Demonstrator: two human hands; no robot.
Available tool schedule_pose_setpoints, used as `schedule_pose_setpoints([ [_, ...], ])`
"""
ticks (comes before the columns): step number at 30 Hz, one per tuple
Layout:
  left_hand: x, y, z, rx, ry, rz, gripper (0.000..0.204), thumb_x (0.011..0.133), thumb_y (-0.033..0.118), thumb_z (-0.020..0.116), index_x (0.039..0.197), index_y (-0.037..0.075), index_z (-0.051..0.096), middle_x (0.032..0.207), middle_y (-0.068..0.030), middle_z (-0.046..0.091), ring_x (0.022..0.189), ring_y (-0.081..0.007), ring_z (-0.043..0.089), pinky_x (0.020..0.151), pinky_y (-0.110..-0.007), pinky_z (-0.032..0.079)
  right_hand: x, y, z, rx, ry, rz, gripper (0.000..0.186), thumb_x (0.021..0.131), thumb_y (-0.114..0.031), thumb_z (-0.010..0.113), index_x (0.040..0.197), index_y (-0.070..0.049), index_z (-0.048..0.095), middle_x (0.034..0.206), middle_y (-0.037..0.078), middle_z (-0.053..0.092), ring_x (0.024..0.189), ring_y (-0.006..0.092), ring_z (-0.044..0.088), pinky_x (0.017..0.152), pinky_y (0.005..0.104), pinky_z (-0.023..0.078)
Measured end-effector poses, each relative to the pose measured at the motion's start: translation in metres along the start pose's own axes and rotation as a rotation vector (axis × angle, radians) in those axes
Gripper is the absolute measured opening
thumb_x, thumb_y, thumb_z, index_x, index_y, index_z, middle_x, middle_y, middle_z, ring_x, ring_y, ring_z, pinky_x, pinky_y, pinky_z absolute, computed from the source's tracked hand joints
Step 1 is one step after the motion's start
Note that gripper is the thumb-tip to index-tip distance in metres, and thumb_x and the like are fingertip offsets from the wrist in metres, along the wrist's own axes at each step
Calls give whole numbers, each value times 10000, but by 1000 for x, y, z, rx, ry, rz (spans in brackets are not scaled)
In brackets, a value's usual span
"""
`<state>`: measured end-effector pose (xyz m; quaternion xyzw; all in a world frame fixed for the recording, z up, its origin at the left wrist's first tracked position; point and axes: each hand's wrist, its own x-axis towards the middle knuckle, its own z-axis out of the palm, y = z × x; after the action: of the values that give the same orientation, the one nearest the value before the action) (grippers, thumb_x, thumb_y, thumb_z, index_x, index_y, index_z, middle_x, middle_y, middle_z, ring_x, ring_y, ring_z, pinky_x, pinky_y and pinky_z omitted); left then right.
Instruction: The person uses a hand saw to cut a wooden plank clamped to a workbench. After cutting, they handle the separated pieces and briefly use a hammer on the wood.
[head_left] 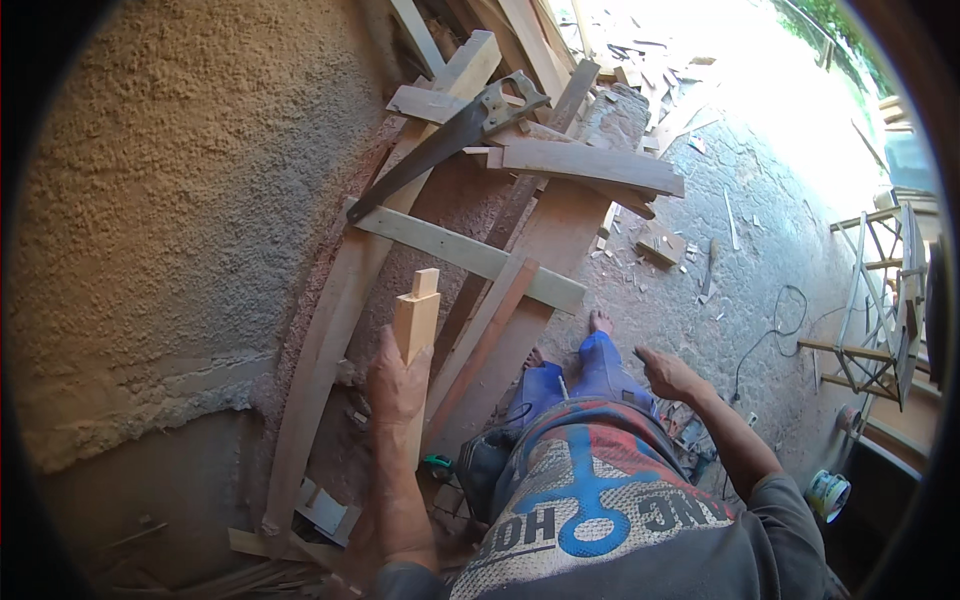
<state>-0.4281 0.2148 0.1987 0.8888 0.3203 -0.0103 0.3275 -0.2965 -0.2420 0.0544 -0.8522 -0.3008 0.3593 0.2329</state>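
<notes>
My left hand [397, 388] is wrapped round a pale wooden bar with a tenon [415, 322] cut at its upper end. The bar stands up from my fist, and its lower part shows beside my forearm. My right hand [672, 376] is out to the right of my legs, its fingers closed. A small dark tip shows at the fingertips, too small to name. Beyond my left hand, a flat slat [465, 248] lies across long boards [335, 345]. A handsaw [435, 152] rests over the boards, blade toward the wall.
A rough wall [190, 200] rises on the left. Curved wood pieces [590, 165] lie across the far boards. Offcuts and a wood block [660, 243] litter the floor. On the right are a cable [775, 335], a wooden frame [870, 300] and a paint can [827, 494].
</notes>
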Motion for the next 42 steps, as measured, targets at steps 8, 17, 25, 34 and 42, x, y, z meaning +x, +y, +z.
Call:
schedule_pose_setpoints([
  [8,-139,-165,-83,-178,638,-475,521,938,189,698,1368,-33,507,1209,-217,672,1116,-331,668,947,-435,513,-59,-36,-41,243,-501,265,394,942,-206,564,1300,-104,695,851,104,763,769,202,732,688,371,550],
  [17,-387,-341,-62,-1100,1398,-997,711,1037,485,601,1537,40,358,1324,-177,587,1165,-305,630,995,-449,516,-9,-11,14,143,-461,159,333,897,-201,641,1190,-90,752,886,154,765,813,282,746,702,406,542],
  [25,-481,-345,39,-1187,1567,-869,821,1019,580,571,1581,66,261,1345,-197,556,1142,-318,639,978,-466,552,6,0,0,8,-470,-166,323,882,-190,653,1171,-97,762,914,177,764,843,323,748,718,427,552],
  [34,-336,-284,4,-1106,1672,-741,842,1015,597,564,1585,70,241,1351,-202,549,1140,-322,640,980,-467,558,90,-234,-68,-227,-5,-412,358,978,-181,628,1316,-64,640,1095,208,704,1003,396,684,858,475,544],
  [42,-111,-134,-14,-1375,1230,-395,859,1010,613,557,1589,73,223,1357,-206,542,1137,-326,640,981,-468,564,89,-338,18,-394,-35,-1008,842,870,-436,755,1586,-250,353,1597,228,340,1336,449,510,1019,551,494],
])
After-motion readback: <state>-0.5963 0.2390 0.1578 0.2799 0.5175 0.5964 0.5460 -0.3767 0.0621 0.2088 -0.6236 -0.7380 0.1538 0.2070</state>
